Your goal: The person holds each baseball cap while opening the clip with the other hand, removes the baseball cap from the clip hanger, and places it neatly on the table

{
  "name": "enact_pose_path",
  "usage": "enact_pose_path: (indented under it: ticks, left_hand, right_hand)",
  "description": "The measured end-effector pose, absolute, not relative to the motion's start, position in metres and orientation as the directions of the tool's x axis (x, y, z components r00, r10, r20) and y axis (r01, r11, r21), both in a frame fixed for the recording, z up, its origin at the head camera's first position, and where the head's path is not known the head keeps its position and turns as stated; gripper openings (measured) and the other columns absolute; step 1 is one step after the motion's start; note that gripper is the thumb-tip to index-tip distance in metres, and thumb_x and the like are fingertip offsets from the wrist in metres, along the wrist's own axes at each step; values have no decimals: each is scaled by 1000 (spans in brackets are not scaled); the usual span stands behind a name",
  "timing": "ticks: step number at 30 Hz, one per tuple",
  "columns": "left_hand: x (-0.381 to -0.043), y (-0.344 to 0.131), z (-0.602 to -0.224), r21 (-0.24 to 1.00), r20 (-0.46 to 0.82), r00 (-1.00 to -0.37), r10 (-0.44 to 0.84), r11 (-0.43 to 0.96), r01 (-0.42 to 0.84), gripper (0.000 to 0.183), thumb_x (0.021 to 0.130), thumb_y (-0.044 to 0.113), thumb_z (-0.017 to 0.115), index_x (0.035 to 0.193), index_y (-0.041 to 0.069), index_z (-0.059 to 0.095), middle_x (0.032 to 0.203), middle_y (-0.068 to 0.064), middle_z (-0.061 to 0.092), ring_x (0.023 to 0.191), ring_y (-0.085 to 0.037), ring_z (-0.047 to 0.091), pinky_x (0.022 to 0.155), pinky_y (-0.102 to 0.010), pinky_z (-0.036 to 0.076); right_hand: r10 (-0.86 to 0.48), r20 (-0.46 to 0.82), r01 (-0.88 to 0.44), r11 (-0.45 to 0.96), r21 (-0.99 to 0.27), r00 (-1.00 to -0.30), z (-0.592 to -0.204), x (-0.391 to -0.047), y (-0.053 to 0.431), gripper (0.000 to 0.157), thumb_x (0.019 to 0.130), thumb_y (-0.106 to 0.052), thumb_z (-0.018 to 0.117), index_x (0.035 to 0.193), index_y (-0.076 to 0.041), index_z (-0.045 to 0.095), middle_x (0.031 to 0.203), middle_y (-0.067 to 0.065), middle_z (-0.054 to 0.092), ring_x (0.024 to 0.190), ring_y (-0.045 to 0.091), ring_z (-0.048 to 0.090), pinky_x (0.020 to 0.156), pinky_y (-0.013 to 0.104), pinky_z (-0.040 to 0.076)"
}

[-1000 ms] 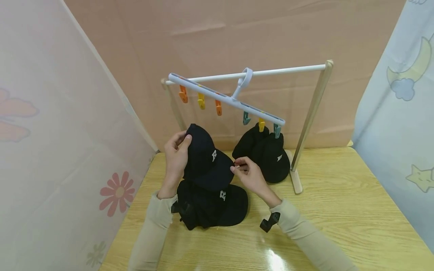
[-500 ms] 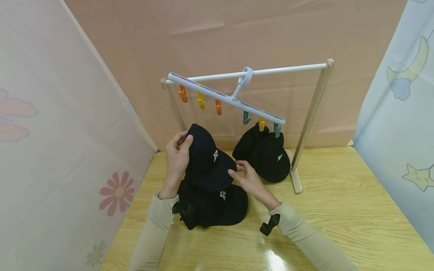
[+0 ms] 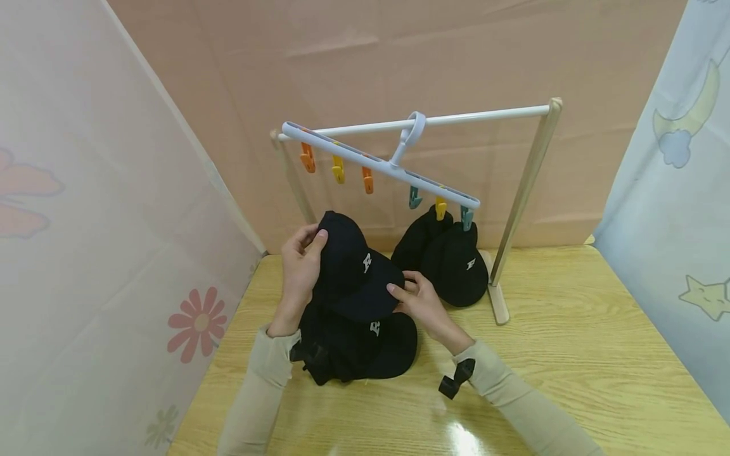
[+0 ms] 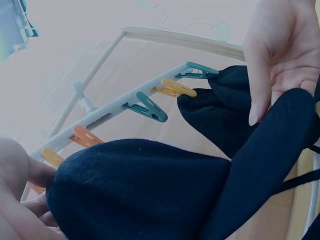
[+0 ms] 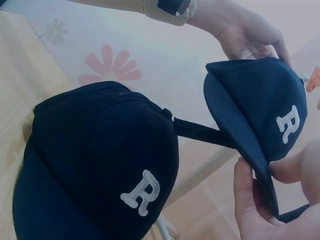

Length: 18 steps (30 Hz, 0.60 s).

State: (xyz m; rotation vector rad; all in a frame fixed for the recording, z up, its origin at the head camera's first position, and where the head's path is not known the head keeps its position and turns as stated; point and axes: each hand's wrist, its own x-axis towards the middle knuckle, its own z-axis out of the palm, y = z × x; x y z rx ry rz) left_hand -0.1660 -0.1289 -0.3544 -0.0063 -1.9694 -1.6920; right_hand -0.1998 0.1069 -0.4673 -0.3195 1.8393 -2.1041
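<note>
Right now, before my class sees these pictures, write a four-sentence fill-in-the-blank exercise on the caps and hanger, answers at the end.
The left hand grips a cap by its crown; the ____ hand pinches its brim.
The white letter on that cap is ____.
The hanger carries ____ clips altogether.
Between the two orange clips sits a ____ clip.
Missing words: right; R; six; yellow.

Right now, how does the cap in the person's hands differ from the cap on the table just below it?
Support: the held cap is gripped by the left hand at its crown and the right hand at its brim; the lower cap rests on the table.
Visibility: in the head view, the held cap covers part of the lower cap, which sits behind it.
Both are dark with a white R.
</note>
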Motion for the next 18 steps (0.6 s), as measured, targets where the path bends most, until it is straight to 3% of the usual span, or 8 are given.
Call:
enact_pose_path:
  ticks: [7, 18]
  left_hand:
    - [-162, -131, -357, 923, 367, -885, -287, 230, 308, 23, 107, 14, 65, 122, -1, 75, 111, -18, 73, 95, -14, 66, 79, -21, 56]
    - [-153, -131, -362, 931, 336, -905, -261, 241, 276, 21, 107, 13, 65, 119, -1, 75, 105, -12, 74, 100, -18, 62, 80, -23, 53]
  right_hand:
    - [-379, -48, 79, -67, -995, -924, -467, -199, 113, 64, 107, -14, 66, 157, 6, 32, 144, 32, 60, 88, 14, 74, 82, 26, 61]
    - [-379, -36, 49, -25, -998, -925, -469, -196, 120, 63, 105, -14, 69, 155, 6, 36, 144, 32, 61, 91, 15, 74, 80, 28, 62]
